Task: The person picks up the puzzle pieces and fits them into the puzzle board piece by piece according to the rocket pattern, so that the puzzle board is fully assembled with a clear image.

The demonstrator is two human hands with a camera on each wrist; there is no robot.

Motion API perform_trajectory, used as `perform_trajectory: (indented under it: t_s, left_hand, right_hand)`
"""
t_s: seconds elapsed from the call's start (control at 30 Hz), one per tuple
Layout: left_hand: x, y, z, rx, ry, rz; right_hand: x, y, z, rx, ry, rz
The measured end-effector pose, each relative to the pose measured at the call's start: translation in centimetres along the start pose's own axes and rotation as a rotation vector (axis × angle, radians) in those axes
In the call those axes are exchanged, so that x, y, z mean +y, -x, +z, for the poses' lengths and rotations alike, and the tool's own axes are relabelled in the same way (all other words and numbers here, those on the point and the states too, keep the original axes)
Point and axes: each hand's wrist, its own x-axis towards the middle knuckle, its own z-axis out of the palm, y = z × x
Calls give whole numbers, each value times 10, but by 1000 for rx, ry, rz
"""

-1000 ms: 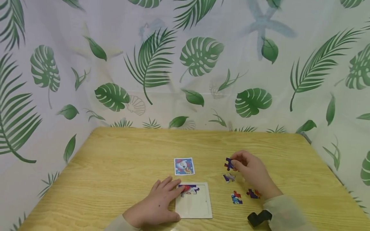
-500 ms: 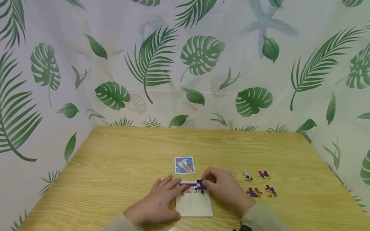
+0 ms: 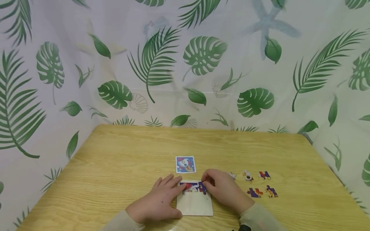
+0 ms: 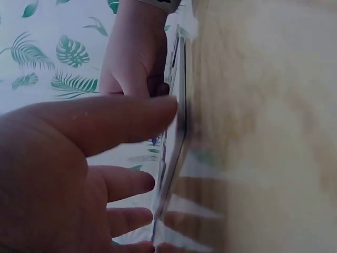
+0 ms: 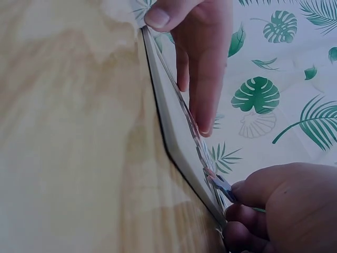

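A pale square puzzle tray [image 3: 194,205] lies on the table, its upper row holding joined puzzle pieces [image 3: 191,187] in purple, red and white. My left hand [image 3: 157,200] rests at the tray's left side with fingers spread. Its index fingertip touches the red part of those pieces, and the thumb is by the lower left corner. At the tray's upper right corner, my right hand [image 3: 226,191] pinches a purple puzzle piece [image 3: 202,187] between thumb and index finger. In the right wrist view this puzzle piece [image 5: 224,188] is tilted against the row, partly hidden by the fingers.
Behind the tray lies a small picture card [image 3: 186,164] with a white rocket. Several loose pieces lie to the right, among them a white one [image 3: 248,175], a purple and red one [image 3: 254,192] and an orange one [image 3: 271,191]. A leaf-print curtain [image 3: 167,109] surrounds the table.
My right hand has brought the purple puzzle piece leftward from the loose pieces to the tray's upper right corner, where it has settled slightly lower. My left hand has stayed in place.
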Motion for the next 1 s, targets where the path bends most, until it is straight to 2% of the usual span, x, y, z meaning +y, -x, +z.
perform_trajectory:
  t_s: [0.1,0.23,0.37,0.5,0.73,1.0]
  left_hand:
    - [6,-6,-2,-18,-25,51]
    - [17,-16,-6,-65,-137,167]
    - [25,-23,-10,-85,-264,240]
    - [29,-27,-11,-65,-339,262]
    - [28,-26,-10,-63,-349,267]
    - [27,-27,-12,-66,-332,254]
  right_hand:
    - [3,1,0,7,11,-4]
    - [5,1,0,27,29,-27]
    - [6,0,1,10,27,-35]
    - [8,1,1,-18,7,-39]
    - [8,4,-4,-72,-6,-45]
    - [7,2,-7,-94,43,-91]
